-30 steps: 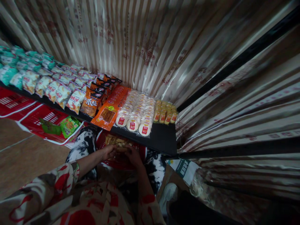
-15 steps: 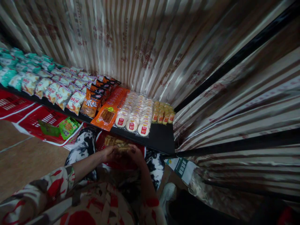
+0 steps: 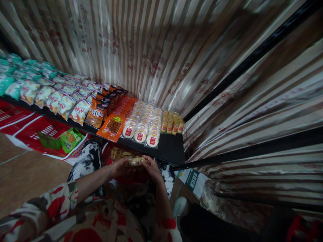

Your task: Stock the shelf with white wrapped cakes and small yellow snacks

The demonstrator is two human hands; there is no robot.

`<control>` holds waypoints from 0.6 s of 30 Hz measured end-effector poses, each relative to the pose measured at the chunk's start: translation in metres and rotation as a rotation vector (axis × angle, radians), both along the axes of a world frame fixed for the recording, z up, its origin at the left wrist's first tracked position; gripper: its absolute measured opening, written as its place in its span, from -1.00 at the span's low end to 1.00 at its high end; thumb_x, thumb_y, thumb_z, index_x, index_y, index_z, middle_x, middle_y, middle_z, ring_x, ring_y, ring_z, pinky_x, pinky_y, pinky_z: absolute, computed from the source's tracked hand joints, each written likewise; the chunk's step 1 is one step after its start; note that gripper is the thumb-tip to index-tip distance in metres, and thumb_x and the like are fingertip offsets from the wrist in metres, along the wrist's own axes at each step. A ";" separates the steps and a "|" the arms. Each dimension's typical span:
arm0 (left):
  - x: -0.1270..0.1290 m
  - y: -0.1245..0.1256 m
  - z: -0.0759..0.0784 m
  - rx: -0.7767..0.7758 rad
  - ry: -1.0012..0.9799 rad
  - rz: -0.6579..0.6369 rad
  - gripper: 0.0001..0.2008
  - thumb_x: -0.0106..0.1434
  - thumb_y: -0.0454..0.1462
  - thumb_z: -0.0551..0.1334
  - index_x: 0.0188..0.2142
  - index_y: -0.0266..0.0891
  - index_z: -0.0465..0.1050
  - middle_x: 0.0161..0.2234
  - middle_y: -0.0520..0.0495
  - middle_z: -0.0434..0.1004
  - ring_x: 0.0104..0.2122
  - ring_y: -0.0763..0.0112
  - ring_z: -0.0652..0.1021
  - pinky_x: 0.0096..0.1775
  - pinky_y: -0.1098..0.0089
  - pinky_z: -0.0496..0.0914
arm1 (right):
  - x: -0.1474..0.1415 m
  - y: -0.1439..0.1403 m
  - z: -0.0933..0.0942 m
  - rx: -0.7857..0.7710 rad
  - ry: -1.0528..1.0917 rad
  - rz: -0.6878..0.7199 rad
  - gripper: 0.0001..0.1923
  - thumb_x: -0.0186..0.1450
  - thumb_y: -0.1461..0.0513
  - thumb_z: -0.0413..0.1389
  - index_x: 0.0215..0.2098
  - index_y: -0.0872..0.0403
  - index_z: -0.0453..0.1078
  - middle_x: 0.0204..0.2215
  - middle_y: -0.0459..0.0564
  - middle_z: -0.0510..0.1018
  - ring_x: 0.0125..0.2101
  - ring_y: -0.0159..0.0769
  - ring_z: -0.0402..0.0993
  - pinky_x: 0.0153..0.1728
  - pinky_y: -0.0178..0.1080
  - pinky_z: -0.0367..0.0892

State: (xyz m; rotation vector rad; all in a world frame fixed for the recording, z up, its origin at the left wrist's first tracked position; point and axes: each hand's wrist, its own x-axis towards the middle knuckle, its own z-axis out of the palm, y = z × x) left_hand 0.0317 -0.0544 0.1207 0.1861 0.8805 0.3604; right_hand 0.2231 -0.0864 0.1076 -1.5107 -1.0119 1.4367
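Note:
Between both hands is a small yellowish wrapped snack pack (image 3: pixel 136 161), held just below the front edge of the black shelf (image 3: pixel 173 148). My left hand (image 3: pixel 120 167) grips its left end, and my right hand (image 3: pixel 150 167) pinches its right end. Behind them, more yellowish packs (image 3: pixel 118 153) lie in a red basket or bag between my knees. Up on the shelf's right part stand short rows of similar yellow packs (image 3: pixel 172 123), beside rows of round white wrapped crackers (image 3: pixel 140 134).
Leftward along the shelf lie an orange snack bag (image 3: pixel 113 124), orange-and-black bags (image 3: pixel 96 112), white bags (image 3: pixel 80 111) and teal bags (image 3: pixel 6 82). Red baskets (image 3: pixel 27 126) with a green packet (image 3: pixel 72 139) sit below. A striped curtain (image 3: pixel 151 43) and black poles (image 3: pixel 252 64) border the shelf.
The snack pack and my right hand have come up slightly, and the pack shows more clearly between my fingers. The whole view has shifted a little.

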 end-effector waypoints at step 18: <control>0.025 0.001 0.038 0.435 -0.029 -0.008 -0.52 0.00 -0.41 0.35 -0.03 -0.29 0.41 -0.27 -0.12 0.56 -0.40 0.48 0.56 -0.29 0.49 0.39 | 0.010 -0.007 0.037 -0.115 0.044 -0.221 -0.58 0.07 -0.05 0.16 -0.25 0.05 0.46 -0.47 -0.09 0.55 -0.62 -0.42 0.37 -0.59 -0.36 0.25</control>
